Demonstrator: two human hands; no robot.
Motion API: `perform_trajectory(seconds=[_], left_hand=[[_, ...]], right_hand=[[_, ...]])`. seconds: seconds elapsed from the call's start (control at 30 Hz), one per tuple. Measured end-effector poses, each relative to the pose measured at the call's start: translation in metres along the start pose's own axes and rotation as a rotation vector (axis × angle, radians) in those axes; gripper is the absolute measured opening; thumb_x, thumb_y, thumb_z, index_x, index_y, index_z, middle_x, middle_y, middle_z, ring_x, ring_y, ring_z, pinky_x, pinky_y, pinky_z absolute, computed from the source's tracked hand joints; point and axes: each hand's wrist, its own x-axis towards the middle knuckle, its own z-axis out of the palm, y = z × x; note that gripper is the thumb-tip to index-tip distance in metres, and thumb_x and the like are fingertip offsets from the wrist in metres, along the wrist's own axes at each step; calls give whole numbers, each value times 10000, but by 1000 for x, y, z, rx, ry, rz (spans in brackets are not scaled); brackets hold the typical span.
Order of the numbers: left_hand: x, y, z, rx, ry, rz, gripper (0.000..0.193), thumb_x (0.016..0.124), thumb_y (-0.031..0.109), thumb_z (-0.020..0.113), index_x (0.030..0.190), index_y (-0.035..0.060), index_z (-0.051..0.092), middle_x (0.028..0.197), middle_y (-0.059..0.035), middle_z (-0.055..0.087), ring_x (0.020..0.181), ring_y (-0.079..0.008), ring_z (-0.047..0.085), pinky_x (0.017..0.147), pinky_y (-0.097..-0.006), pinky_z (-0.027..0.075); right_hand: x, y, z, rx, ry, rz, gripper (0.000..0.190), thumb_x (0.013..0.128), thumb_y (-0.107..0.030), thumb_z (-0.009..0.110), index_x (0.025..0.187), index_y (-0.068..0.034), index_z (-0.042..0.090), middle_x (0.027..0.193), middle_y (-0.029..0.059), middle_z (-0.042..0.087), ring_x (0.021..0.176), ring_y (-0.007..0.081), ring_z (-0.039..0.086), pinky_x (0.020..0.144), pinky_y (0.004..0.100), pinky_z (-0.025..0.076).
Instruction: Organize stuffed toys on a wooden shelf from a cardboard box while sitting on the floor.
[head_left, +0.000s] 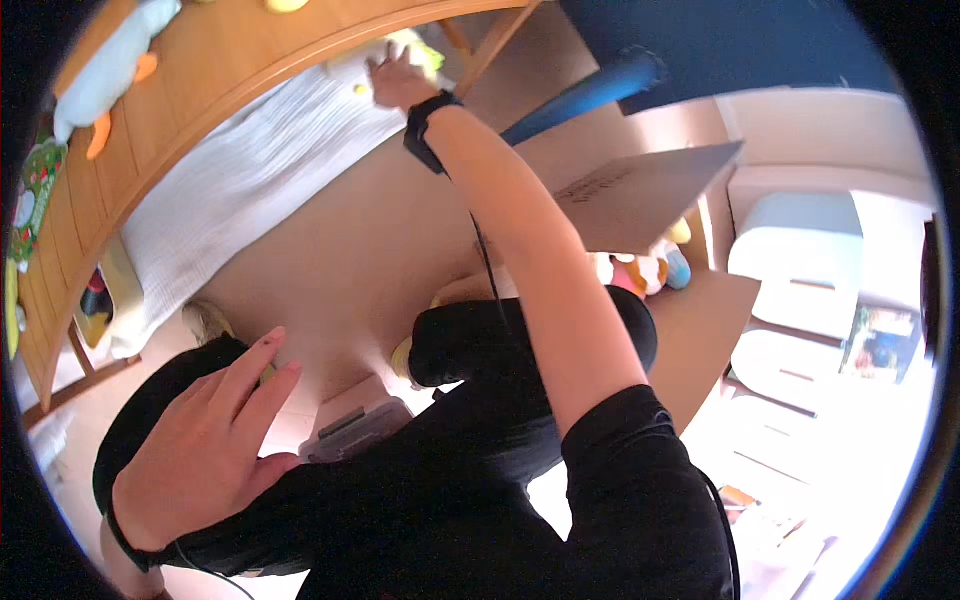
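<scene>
My right hand (400, 79) stretches out at the top of the view, its fingers spread and nothing visible in them. A black band circles that wrist. Under or just beside the hand is the far end of a white cloth (247, 161), near a pale bundle with yellow-green parts (424, 54). Whether the fingers touch it, I cannot tell. My left hand (202, 442) is held over my left leg at the lower left, back upward, fingers apart and holding nothing. Close to its thumb lies a grey translucent plastic box with a latch (364, 429).
A curved-looking wooden panel (202, 67) bears a light blue plush bird (109, 75). On the right, a cardboard flap (645, 199) with writing stands by several plush toys (645, 271). A blue long object (585, 97) leans beyond my arm. White drawers (799, 262) stand far right.
</scene>
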Motion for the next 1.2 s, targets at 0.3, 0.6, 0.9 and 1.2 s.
perform_trajectory(seconds=[0.3,0.6,0.9,1.2], left_hand=[[9,18,8,47,121,242,617,835,234,660,1334,4,380,1413,-219,364,1141,-397,514,924,-403,458],[-7,24,11,26,76,188,619,843,234,641,1359,23,373,1449,-186,339,1243,-364,448,1008,-395,395],[-10,19,14,-168,50,134,590,853,199,640,1354,16,387,1453,-162,342,1196,-312,496,970,-359,423],[-5,16,17,-199,45,115,578,873,215,640,1365,45,389,1446,-143,358,1109,-257,558,811,-323,502]], right_hand=[[-229,16,-230,184,-447,-406,485,880,-270,593,1294,-42,486,1289,179,535,1174,352,510,952,435,444],[-429,148,-333,551,105,161,436,914,-207,613,1307,-58,496,1253,70,576,1101,178,564,923,308,465],[-536,224,-83,176,-406,514,720,726,-345,746,1336,-127,431,1152,153,605,1036,276,587,861,385,461],[-591,167,54,415,-617,548,679,587,-302,813,1164,-56,553,1131,206,631,1051,345,604,815,438,504]])
